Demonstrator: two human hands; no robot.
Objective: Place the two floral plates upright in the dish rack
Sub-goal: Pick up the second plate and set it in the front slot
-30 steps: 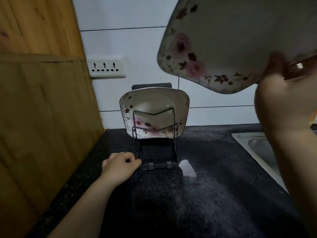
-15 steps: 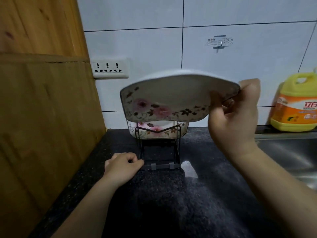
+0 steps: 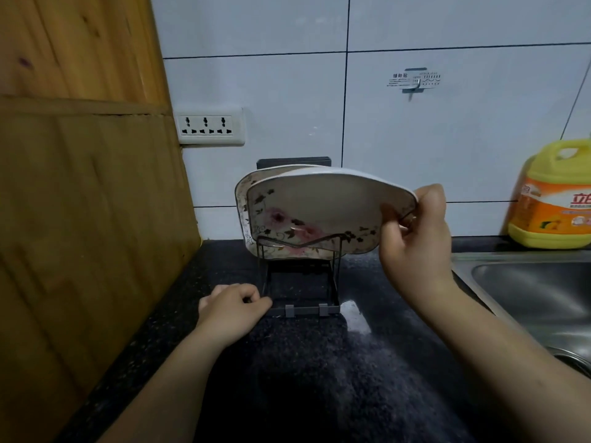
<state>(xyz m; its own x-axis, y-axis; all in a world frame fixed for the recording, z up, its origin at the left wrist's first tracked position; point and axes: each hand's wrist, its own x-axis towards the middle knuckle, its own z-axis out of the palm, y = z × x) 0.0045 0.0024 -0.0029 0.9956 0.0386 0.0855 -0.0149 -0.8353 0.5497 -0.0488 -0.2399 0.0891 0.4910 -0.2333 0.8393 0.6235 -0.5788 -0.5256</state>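
Pinching the second floral plate (image 3: pixel 319 212) by its right rim in my right hand (image 3: pixel 415 238), I hold it tilted just in front of the first plate (image 3: pixel 242 199), already upright in the dish rack (image 3: pixel 300 282). My left hand (image 3: pixel 232 310), fingers curled, steadies the rack's base; I should tip the plate vertical and seat its lower edge in a free slot.

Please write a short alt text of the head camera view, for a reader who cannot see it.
A right hand lowers a floral plate, tilted, into a small wire dish rack on a dark counter, in front of a second floral plate already standing there. The left hand rests closed at the rack's base.
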